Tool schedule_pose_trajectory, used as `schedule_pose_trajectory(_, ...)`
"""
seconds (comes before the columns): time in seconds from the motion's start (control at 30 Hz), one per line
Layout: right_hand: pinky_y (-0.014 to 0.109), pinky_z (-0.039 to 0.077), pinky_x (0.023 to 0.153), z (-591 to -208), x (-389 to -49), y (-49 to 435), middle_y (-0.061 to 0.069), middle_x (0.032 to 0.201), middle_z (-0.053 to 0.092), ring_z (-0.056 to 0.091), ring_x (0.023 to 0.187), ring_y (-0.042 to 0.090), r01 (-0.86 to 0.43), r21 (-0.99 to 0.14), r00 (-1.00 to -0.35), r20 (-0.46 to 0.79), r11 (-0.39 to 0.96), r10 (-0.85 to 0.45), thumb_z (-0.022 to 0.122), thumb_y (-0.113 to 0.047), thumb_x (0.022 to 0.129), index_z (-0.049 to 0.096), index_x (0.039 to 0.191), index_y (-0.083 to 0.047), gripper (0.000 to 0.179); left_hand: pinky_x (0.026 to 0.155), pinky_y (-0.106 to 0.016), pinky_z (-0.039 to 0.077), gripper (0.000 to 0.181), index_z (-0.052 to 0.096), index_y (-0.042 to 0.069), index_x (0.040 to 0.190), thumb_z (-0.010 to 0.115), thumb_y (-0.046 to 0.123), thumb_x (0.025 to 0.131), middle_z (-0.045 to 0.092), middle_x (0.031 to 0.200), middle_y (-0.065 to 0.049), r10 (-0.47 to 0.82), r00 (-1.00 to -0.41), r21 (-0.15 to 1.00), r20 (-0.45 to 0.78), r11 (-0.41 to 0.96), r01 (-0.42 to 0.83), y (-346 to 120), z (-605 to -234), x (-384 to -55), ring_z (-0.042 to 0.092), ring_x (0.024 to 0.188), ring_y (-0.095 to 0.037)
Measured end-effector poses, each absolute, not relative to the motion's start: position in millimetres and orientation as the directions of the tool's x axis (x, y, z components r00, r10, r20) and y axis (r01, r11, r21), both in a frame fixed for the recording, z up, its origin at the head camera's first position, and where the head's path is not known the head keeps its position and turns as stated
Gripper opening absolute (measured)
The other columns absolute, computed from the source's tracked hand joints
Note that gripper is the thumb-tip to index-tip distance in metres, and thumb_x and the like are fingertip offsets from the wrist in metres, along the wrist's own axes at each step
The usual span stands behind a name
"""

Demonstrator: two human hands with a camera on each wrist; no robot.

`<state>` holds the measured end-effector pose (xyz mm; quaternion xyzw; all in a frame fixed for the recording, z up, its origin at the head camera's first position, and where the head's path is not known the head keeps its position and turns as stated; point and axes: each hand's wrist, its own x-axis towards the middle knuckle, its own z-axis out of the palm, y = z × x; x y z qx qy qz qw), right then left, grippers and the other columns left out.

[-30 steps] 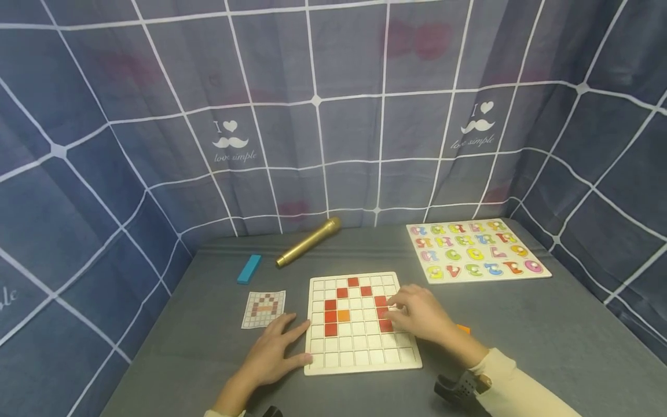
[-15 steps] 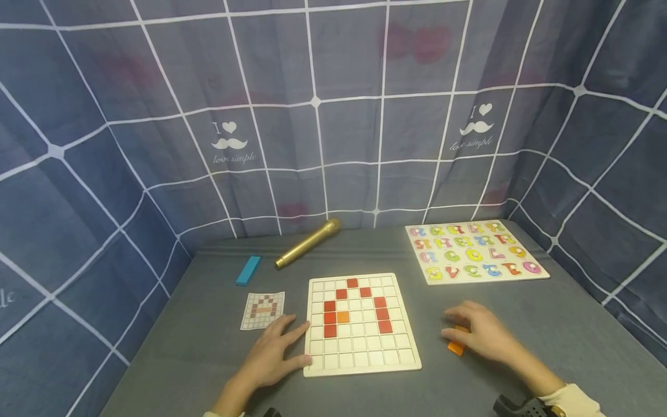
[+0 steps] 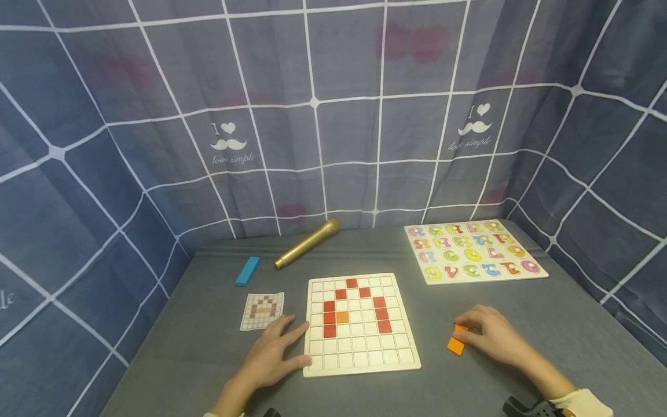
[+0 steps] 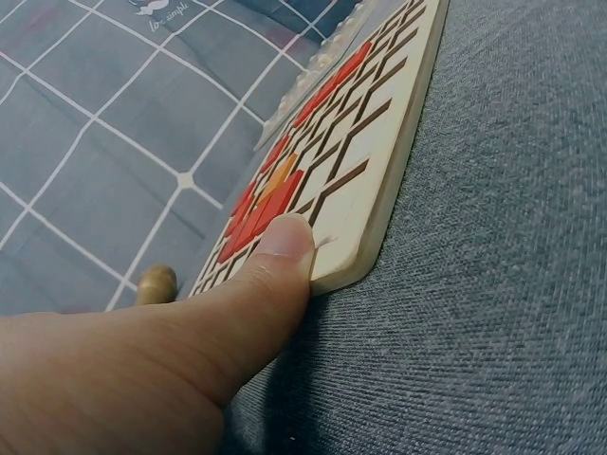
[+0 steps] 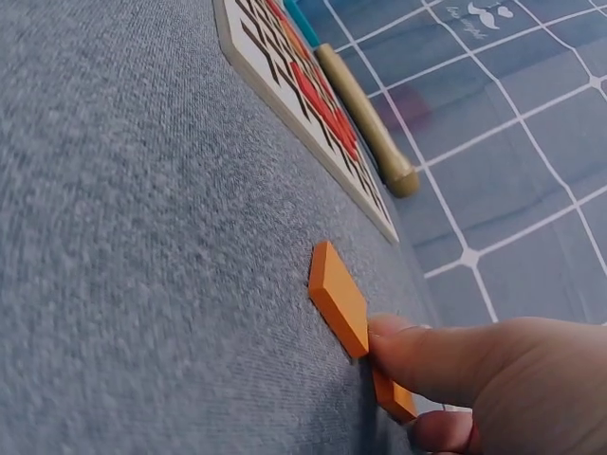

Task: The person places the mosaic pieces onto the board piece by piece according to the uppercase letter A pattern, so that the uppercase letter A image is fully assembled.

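Observation:
A cream gridded board (image 3: pixel 367 344) lies flat with several red square tiles (image 3: pixel 329 318) and one orange tile (image 3: pixel 342 317) set in its cells. At the board's left edge rests my left hand (image 3: pixel 268 356), fingers spread; its thumb (image 4: pixel 286 242) lies on the near corner in the left wrist view. Right of the board, my right hand (image 3: pixel 492 335) pinches an orange square tile (image 5: pixel 392 393) between thumb and finger, low at the cloth. Another orange tile (image 3: pixel 455 346) lies flat right beside it, the thumb tip at its edge in the right wrist view.
A small paper card (image 3: pixel 262 311) with a printed grid pattern lies left of the board. Behind are a blue strip (image 3: pixel 247 271) and a gold microphone (image 3: pixel 307 243). A number puzzle board (image 3: pixel 476 252) stands at the back right. Grid-patterned curtains (image 3: pixel 344 133) close off back and sides.
My right hand has left the board's right side and moved right to the orange tiles, its fingers closing on one. The left hand has stayed at the board's edge.

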<state>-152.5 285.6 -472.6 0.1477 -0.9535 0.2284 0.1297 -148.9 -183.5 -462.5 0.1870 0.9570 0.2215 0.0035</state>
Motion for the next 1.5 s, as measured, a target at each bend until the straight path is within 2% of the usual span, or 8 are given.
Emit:
schedule_pose_trajectory(0.3,0.030,0.045,0.073,-474,-150,295,-0.015,0.089,0.061,0.054,0.085,0.006,-0.324,-0.380,-0.934,0.276,0.866,-0.228,0.085,-0.041,0.073,0.076,0.095,-0.023,0.030,0.103,-0.068,0.039,0.072,0.056,0.021,0.141,0.071,0.058,0.081,0.045,0.148,-0.019,0.364,-0.927,0.421,0.090,0.830,0.367,-183,-463,-149,0.038,0.139,-0.045)
schedule_pose_trajectory(0.73,0.028,0.044,0.072,-473,-148,303,-0.015,0.090,0.060,0.053,0.085,0.003,-0.341,-0.387,-0.931,0.265,0.857,-0.251,0.085,-0.039,0.073,0.075,0.098,-0.022,0.031,0.102,-0.068,0.039,0.072,0.055,0.022,0.142,0.070,0.058,0.081,0.044,0.149,-0.019,0.364,-0.928,0.427,0.081,0.829,0.362,-183,-462,-148,0.037,0.140,-0.046)
schedule_pose_trajectory(0.97,0.027,0.044,0.072,-472,-146,302,-0.014,0.090,0.061,0.053,0.085,0.003,-0.308,-0.408,-0.942,0.260,0.860,-0.214,0.086,-0.040,0.072,0.074,0.094,-0.024,0.029,0.104,-0.067,0.038,0.073,0.054,0.022,0.142,0.070,0.060,0.081,0.045,0.149,-0.019,0.362,-0.929,0.427,0.079,0.829,0.360,-183,-464,-150,0.037,0.140,-0.045)
schedule_pose_trajectory(1.27,0.027,0.046,0.067,-472,-150,298,-0.015,0.081,0.062,0.054,0.077,-0.001,-0.320,-0.397,-0.914,0.370,0.860,-0.169,0.090,-0.035,0.065,0.072,0.082,-0.024,0.027,0.103,-0.067,0.039,0.073,0.054,0.022,0.142,0.069,0.060,0.081,0.045,0.149,-0.019,0.379,-0.920,0.416,0.095,0.825,0.383,-185,-465,-150,0.038,0.139,-0.045)
schedule_pose_trajectory(1.5,0.028,0.046,0.069,-463,-156,286,-0.013,0.081,0.062,0.055,0.077,0.003,-0.273,-0.416,-0.934,0.330,0.867,-0.135,0.089,-0.039,0.066,0.071,0.081,-0.023,0.029,0.104,-0.067,0.039,0.073,0.054,0.021,0.142,0.069,0.060,0.081,0.044,0.149,-0.019,0.376,-0.921,0.416,0.097,0.826,0.381,-184,-465,-150,0.037,0.139,-0.045)
